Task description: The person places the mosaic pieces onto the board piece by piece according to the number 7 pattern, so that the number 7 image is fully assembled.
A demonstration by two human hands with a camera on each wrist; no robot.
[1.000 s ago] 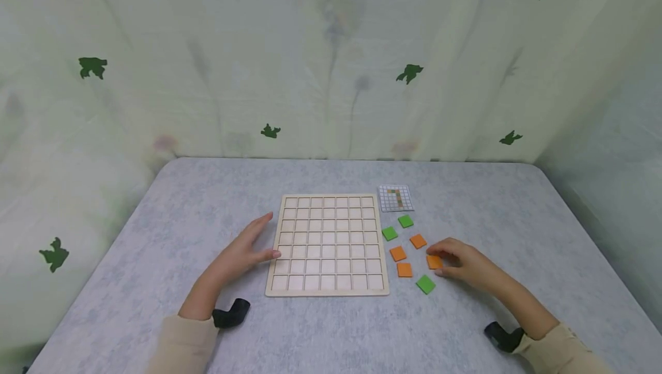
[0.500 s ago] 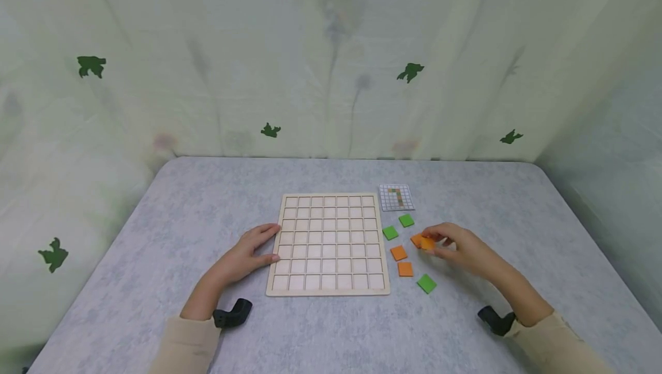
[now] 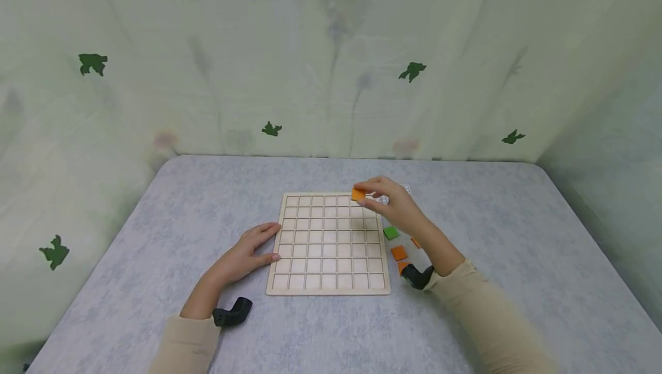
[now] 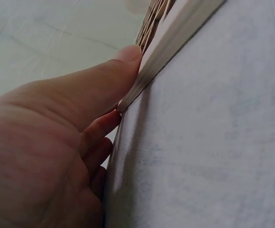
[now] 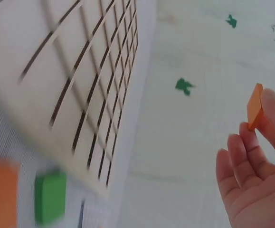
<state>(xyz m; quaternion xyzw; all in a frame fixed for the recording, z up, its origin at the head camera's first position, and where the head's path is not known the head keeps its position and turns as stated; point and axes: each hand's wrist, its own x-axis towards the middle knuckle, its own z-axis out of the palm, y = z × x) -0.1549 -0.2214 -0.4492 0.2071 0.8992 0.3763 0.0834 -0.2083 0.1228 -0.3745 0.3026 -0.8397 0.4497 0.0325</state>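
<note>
My right hand [image 3: 392,200] pinches an orange square tile [image 3: 358,195] between thumb and index finger, above the far right corner of the wooden grid board [image 3: 322,292]. In the right wrist view the orange tile [image 5: 255,107] stands on edge between the fingertips, and the other fingers spread loosely below. My left hand [image 3: 243,256] rests at the board's left edge, thumb and fingertips touching it, holding nothing up. The left wrist view shows the thumb [image 4: 99,83] along the side of the board [image 4: 175,40]. The visible board cells hold no tiles.
Right of the board lie a green tile [image 3: 391,232] and an orange tile [image 3: 399,253], with two more orange tiles partly covered by the right arm. A printed pattern card [image 3: 407,188] is mostly hidden behind the right hand. A fabric backdrop [image 3: 331,75] rises behind the table [image 3: 217,190].
My right hand has picked up the orange tile from the table and carried it left and away, over the board. The left hand has come to rest against the board's left edge.
</note>
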